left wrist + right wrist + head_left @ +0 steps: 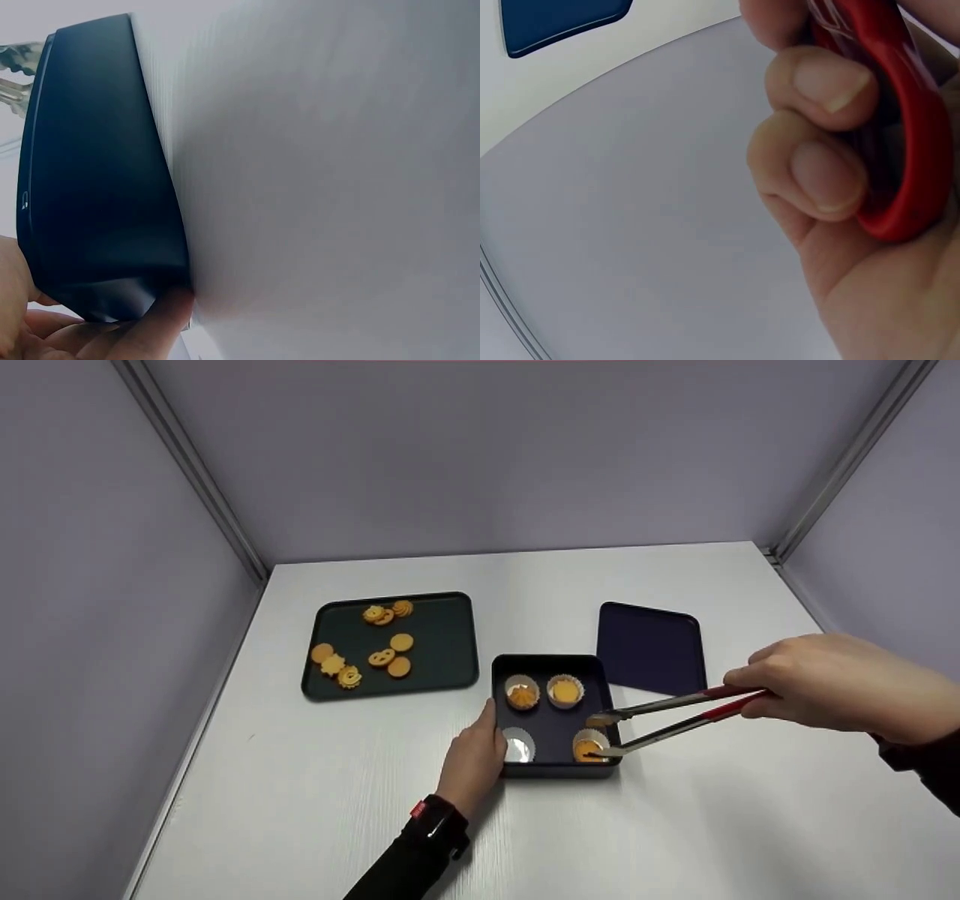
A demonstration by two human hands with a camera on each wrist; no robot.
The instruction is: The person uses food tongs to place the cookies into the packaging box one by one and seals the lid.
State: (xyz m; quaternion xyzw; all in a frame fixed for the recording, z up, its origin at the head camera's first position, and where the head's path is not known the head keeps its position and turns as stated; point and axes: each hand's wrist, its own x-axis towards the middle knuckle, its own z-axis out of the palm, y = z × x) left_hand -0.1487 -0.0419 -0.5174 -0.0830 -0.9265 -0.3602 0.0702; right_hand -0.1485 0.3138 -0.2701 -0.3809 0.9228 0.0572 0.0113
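Tongs (686,725): where do you have them?

Right of centre on my head view, reaching over the right edge of the box (553,729). My right hand (840,686) is curled round the red handles (726,709), and the tips stand apart.

And the other of your hands?

My left hand (472,757), lower middle of the frame, is clamped on the box's left side.

What's inside?

Four white paper cups (519,745), three holding biscuits (566,691). One tip lies over the lower-right cup; the other sits just above it, beside a biscuit. I can't tell whether either presses on anything.

Elsewhere on the desk (300,802)?

Left of centre, I see a dark green tray (439,645) carrying more biscuits; right of centre, a flat blue lid (652,649) just beyond the box.
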